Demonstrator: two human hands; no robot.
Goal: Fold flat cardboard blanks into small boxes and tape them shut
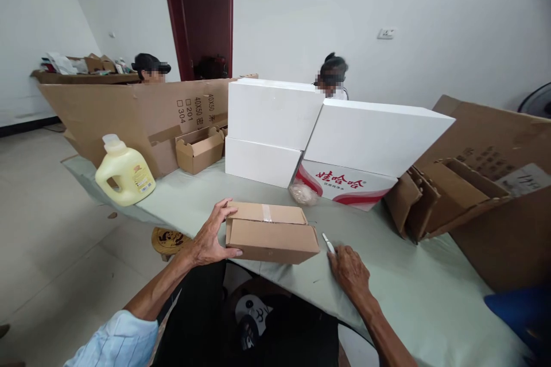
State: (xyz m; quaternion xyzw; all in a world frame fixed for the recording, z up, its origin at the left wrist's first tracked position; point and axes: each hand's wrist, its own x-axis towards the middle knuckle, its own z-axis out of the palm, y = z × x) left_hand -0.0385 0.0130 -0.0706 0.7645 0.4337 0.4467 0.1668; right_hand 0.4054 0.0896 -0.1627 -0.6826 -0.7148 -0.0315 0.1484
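Note:
A small brown cardboard box (271, 241) lies on the green-covered table (181, 198) in front of me, a strip of clear tape (267, 213) across its far flap. My left hand (210, 238) grips its left end, fingers over the top edge and thumb along the near side. To the right of the box, my right hand (348, 269) rests low over the cloth with its fingers curled around a slim white knife (328, 242). The knife points away from me towards the box's right end, apart from it. Part of its handle is hidden in my fingers.
White boxes (271, 114) are stacked behind, with a crumpled clear plastic ball (303, 193) at their foot. A yellow detergent jug (124, 172) stands left, near an open carton (200, 149). Folded cardboard (456, 195) lies right. Two people sit beyond the boxes.

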